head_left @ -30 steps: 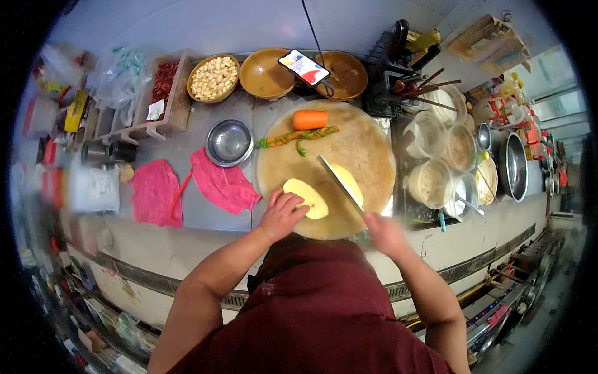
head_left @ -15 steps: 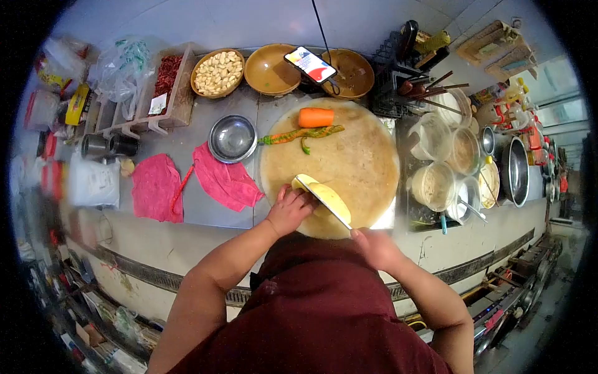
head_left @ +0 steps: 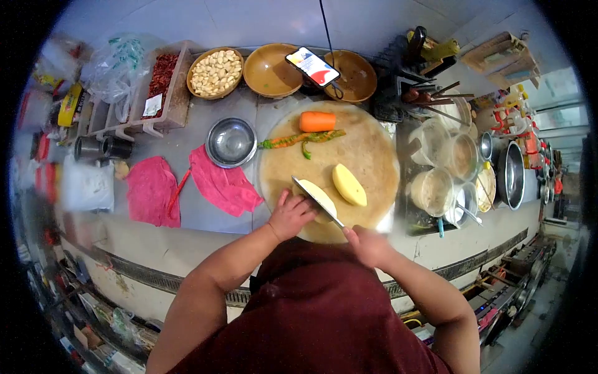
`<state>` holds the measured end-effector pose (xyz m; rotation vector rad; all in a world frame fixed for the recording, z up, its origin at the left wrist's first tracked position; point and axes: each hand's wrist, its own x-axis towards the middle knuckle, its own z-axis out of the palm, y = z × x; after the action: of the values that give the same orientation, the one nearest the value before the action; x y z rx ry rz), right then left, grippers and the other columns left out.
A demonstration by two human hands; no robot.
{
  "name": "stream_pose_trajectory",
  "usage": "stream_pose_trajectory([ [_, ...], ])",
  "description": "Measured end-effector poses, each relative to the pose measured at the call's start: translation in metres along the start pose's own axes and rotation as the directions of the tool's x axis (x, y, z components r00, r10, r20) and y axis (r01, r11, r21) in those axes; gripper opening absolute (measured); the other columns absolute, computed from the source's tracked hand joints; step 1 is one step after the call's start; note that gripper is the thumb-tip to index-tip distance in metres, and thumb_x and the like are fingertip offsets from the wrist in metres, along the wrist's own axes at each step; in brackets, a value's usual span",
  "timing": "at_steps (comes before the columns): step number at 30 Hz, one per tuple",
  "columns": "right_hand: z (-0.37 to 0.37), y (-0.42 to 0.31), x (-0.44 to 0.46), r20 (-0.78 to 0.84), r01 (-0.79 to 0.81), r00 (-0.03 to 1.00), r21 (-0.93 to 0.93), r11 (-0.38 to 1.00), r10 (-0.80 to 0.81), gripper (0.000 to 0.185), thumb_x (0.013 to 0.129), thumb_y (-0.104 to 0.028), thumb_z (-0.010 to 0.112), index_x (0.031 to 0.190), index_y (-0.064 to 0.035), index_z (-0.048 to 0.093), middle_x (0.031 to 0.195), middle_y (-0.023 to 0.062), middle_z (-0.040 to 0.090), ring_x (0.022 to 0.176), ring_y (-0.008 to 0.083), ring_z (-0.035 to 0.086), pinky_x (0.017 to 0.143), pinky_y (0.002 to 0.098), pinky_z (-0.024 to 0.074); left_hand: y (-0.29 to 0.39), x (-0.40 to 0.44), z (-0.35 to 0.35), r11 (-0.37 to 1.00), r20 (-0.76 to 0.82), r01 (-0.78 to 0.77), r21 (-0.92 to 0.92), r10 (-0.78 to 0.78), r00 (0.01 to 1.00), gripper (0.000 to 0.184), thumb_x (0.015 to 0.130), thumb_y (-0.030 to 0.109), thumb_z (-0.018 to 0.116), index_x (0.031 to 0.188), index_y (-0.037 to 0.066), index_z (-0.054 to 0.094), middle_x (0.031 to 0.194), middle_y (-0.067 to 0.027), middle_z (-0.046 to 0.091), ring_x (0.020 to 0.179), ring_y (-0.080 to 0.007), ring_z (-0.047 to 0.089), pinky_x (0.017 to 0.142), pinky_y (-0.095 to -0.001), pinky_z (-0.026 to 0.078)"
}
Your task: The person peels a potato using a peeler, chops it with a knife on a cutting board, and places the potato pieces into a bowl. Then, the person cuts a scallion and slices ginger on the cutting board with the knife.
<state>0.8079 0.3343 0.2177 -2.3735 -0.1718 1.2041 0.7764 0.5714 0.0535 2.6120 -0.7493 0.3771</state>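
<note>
A round wooden board [head_left: 367, 146] lies before me. My right hand [head_left: 367, 245] is closed on the handle of a knife [head_left: 319, 202], whose blade stands beside a peeled yellow piece [head_left: 319, 194]. Just left of the blade, my left hand [head_left: 291, 215] rests with fingers partly spread; what lies under its fingertips is mostly hidden. A second yellow piece [head_left: 349, 185] sits alone to the right of the knife. Farther back on the board are a carrot chunk [head_left: 317, 121], a long green-and-orange pepper [head_left: 302, 139] and a small green pepper bit [head_left: 306, 150].
Left of the board are a metal bowl [head_left: 231, 143] and pink cloths [head_left: 152, 190]. Behind stand a bowl of garlic cloves [head_left: 215, 73], two brown bowls and a phone [head_left: 313, 67]. Plastic tubs [head_left: 431, 191] crowd the right side, beyond them a steel basin [head_left: 513, 174].
The knife has moved left, close to my left hand. One yellow piece now lies apart on the right, with the other beside the blade.
</note>
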Motion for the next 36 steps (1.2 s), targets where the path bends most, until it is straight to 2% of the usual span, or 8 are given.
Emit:
stream_pose_trajectory([
  [4, 0.022, 0.015, 0.045, -0.013, 0.051, 0.999, 0.047, 0.998, -0.051, 0.062, 0.102, -0.050, 0.035, 0.097, 0.0061, 0.062, 0.085, 0.0314, 0.064, 0.089, 0.0463, 0.063, 0.081, 0.0480, 0.0480, -0.002, 0.007, -0.003, 1.000, -0.075, -0.019, -0.002, 0.019, 0.997, 0.027, 0.078, 0.022, 0.062, 0.104, 0.024, 0.068, 0.107, 0.0030, 0.058, 0.106, -0.0187, 0.051, 0.099, -0.0514, 0.036],
  [6, 0.025, 0.026, 0.050, -0.132, 0.172, 0.981, 0.227, 0.959, -0.145, 0.065, 0.101, -0.052, 0.035, 0.103, 0.0058, 0.064, 0.085, 0.0287, 0.065, 0.088, 0.0419, 0.064, 0.083, 0.0455, 0.0484, 0.000, 0.001, 0.004, 0.998, -0.145, -0.009, -0.055, 0.001, 0.989, 0.027, 0.075, 0.020, 0.064, 0.101, 0.025, 0.068, 0.103, 0.0041, 0.056, 0.104, -0.0179, 0.051, 0.096, -0.0493, 0.037],
  [10, -0.002, 0.020, 0.040, 0.011, -0.027, 1.000, 0.188, 0.982, 0.025, 0.065, 0.100, -0.055, 0.038, 0.108, 0.0044, 0.064, 0.085, 0.0257, 0.066, 0.087, 0.0359, 0.065, 0.082, 0.0422, 0.0489, -0.002, -0.016, -0.008, 0.995, -0.042, 0.011, -0.095, -0.015, 0.999, 0.020, 0.080, 0.021, 0.061, 0.100, 0.024, 0.064, 0.108, 0.0029, 0.055, 0.108, -0.0176, 0.049, 0.102, -0.0502, 0.034],
  [14, 0.007, 0.038, 0.024, -0.182, -0.092, 0.977, 0.105, 0.990, 0.110, 0.056, 0.098, -0.049, 0.046, 0.098, 0.0030, 0.064, 0.081, 0.0261, 0.066, 0.080, 0.0415, 0.065, 0.075, 0.0434, 0.0498, -0.006, -0.022, -0.025, 0.995, -0.051, -0.051, -0.085, 0.046, 0.998, 0.020, 0.080, 0.021, 0.061, 0.100, 0.021, 0.063, 0.108, 0.0006, 0.055, 0.109, -0.0196, 0.050, 0.101, -0.0491, 0.036],
  [17, 0.007, 0.042, 0.022, -0.271, -0.071, 0.958, 0.097, 0.993, 0.094, 0.054, 0.098, -0.049, 0.048, 0.094, 0.0029, 0.064, 0.079, 0.0259, 0.065, 0.078, 0.0433, 0.064, 0.073, 0.0438, 0.0500, -0.012, -0.005, -0.014, 0.990, 0.095, -0.076, -0.121, 0.087, 0.992, 0.024, 0.082, 0.022, 0.061, 0.106, 0.019, 0.062, 0.109, -0.0021, 0.056, 0.111, -0.0230, 0.050, 0.098, -0.0486, 0.038],
  [23, 0.000, 0.043, -0.011, -0.213, -0.039, 0.975, 0.137, 0.990, 0.068, 0.054, 0.098, -0.048, 0.047, 0.095, 0.0032, 0.064, 0.077, 0.0262, 0.064, 0.078, 0.0433, 0.064, 0.074, 0.0448, 0.0504, 0.012, 0.024, -0.008, 0.996, 0.080, 0.087, -0.027, -0.084, 0.993, 0.027, 0.082, 0.025, 0.064, 0.107, 0.016, 0.065, 0.111, -0.0064, 0.057, 0.114, -0.0283, 0.049, 0.094, -0.0490, 0.041],
  [29, 0.015, 0.049, -0.027, -0.218, 0.044, 0.976, 0.082, 0.996, -0.025, 0.050, 0.098, -0.045, 0.049, 0.100, 0.0027, 0.063, 0.081, 0.0270, 0.066, 0.082, 0.0449, 0.065, 0.075, 0.0476, 0.0506, 0.023, 0.022, -0.016, 0.990, 0.272, 0.114, 0.079, -0.131, 0.953, 0.028, 0.083, 0.020, 0.060, 0.109, 0.014, 0.066, 0.116, -0.0135, 0.057, 0.114, -0.0360, 0.048, 0.094, -0.0478, 0.042],
  [36, 0.016, 0.038, -0.034, -0.157, 0.054, 0.986, 0.025, 0.998, -0.050, 0.049, 0.098, -0.045, 0.048, 0.105, 0.0017, 0.061, 0.086, 0.0302, 0.065, 0.086, 0.0475, 0.063, 0.077, 0.0515, 0.0496, 0.048, 0.025, -0.016, 0.889, 0.245, 0.449, 0.084, -0.455, 0.856, 0.034, 0.081, 0.019, 0.061, 0.110, 0.002, 0.063, 0.113, -0.0175, 0.058, 0.109, -0.0362, 0.050, 0.091, -0.0498, 0.045],
])
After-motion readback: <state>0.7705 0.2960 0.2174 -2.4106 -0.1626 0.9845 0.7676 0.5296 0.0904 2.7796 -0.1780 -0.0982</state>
